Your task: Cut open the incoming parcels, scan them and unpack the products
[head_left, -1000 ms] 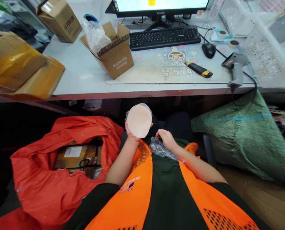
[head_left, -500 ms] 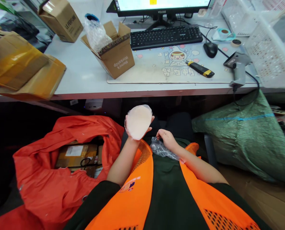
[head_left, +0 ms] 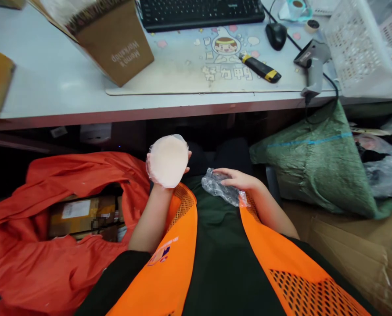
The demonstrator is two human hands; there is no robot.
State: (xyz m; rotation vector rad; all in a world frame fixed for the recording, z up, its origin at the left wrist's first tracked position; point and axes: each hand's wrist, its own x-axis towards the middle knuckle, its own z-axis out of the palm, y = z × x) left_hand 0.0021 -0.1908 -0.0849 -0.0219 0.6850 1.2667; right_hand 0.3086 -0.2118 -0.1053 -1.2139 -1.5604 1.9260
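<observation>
My left hand (head_left: 188, 161) is closed around a pale, rounded flat-faced object (head_left: 169, 160) in clear plastic. Its smooth cream face points up, and most of my palm and fingers are hidden beneath it. To the right, my right hand (head_left: 240, 178) has its fingers stretched out over crumpled clear plastic wrap (head_left: 220, 188). Its fingertips appear to touch the wrap, with thumb and fingers apart. The wrap rests against my dark shirt, its right end by the orange vest (head_left: 248, 206).
On the desk are an opened cardboard box (head_left: 116, 48), a keyboard (head_left: 199, 13), a utility knife (head_left: 260, 68), a mouse (head_left: 276, 36) and a barcode scanner (head_left: 314, 66). A red bag (head_left: 67, 272) holding parcels lies left; a green sack (head_left: 317, 166) stands right.
The view has tipped down and come closer to the desk. My right hand's fingers have uncurled and now extend over the plastic wrap. My left hand keeps its hold on the pale object.
</observation>
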